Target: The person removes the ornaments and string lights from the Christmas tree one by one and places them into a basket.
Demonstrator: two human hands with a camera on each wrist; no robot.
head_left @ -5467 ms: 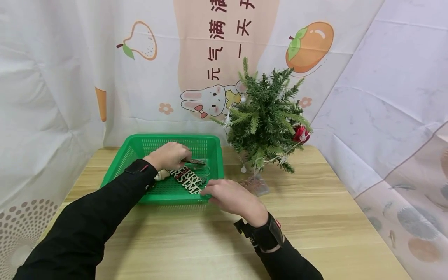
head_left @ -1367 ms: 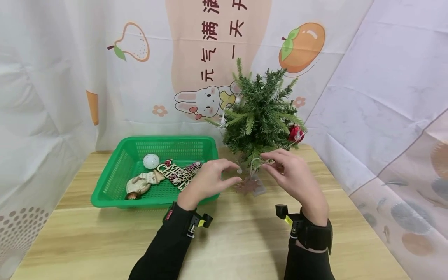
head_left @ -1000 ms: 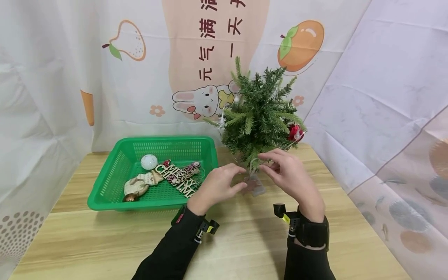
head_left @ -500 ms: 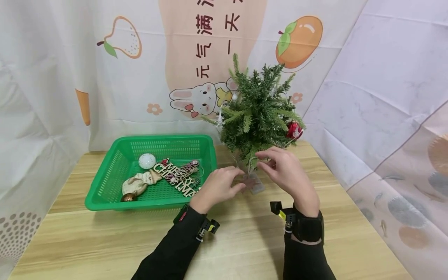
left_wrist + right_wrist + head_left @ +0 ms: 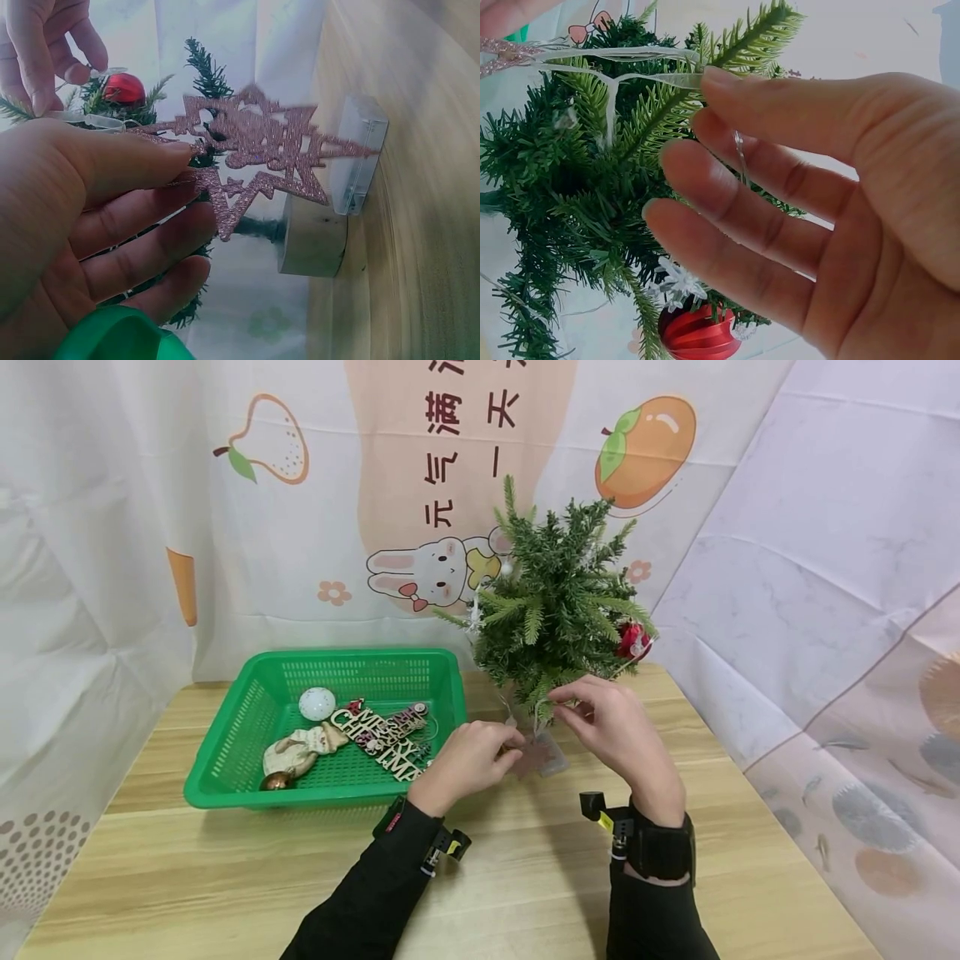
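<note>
A pink glitter star ornament [image 5: 259,142] with cut-out points hangs low at the front of the small Christmas tree [image 5: 558,602]. My left hand [image 5: 465,764] pinches one of its tips between thumb and forefinger, the other fingers loosely bent below. White ribbon [image 5: 622,52] runs from the ornament to my right hand [image 5: 618,727], whose thumb and forefinger pinch the ribbon's looped end beside a light green branch tip [image 5: 757,41]. In the right wrist view, the remaining fingers of that hand spread in front of the needles.
Left of the tree, a green basket [image 5: 322,800] holds a white ball [image 5: 317,703], a cloth-like figure [image 5: 300,750] and wooden lettering [image 5: 375,739]. A clear box [image 5: 364,154] sits by the tree's pale round base [image 5: 315,236]. A red ball [image 5: 633,642] hangs at right.
Both hands have gone from the basket to the tree's lower front. Over the last second, my left thumb and forefinger have closed on the ornament; the right hand stays at the ribbon.
</note>
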